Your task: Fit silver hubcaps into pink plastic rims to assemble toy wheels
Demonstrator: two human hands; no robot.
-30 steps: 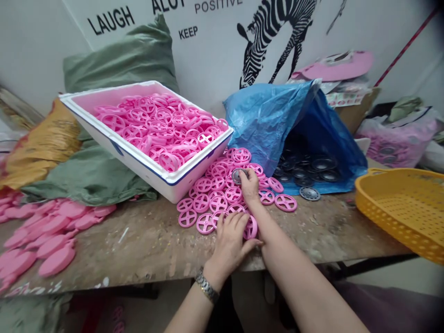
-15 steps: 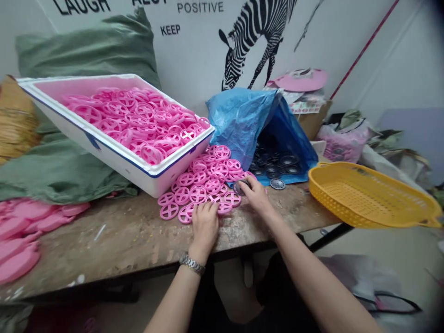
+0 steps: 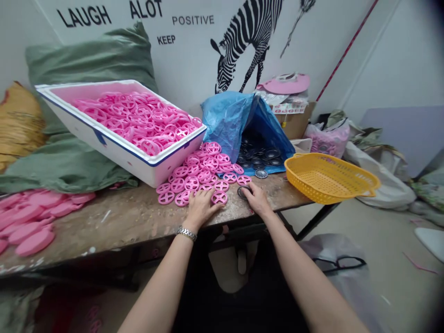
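My left hand (image 3: pixel 200 209) rests at the near edge of a heap of pink spoked plastic rings (image 3: pixel 192 182). Its fingers are spread over the heap, and the thumb reaches toward one pink ring (image 3: pixel 219 198) lying between thumb and forefinger. Just to the right, my right hand (image 3: pixel 257 200) pinches a black round disc (image 3: pixel 244 192) by its right side, low over the tabletop. Behind it, more black discs (image 3: pixel 260 155) lie in the mouth of a blue plastic bag (image 3: pixel 225 118). A single dark disc (image 3: pixel 261 174) lies in front of the bag.
A tilted white foam box (image 3: pixel 138 173) full of pink rings stands at back left, against green sacks (image 3: pixel 93 60). Flat pink pieces (image 3: pixel 34 222) lie on the table's left. A yellow plastic basket (image 3: pixel 329 192) overhangs the right end of the wooden table (image 3: pixel 135 226).
My right hand has drawn the black disc back toward the table's near edge, off the pink heap. My left hand's thumb has spread out to the right. The view has shifted somewhat.
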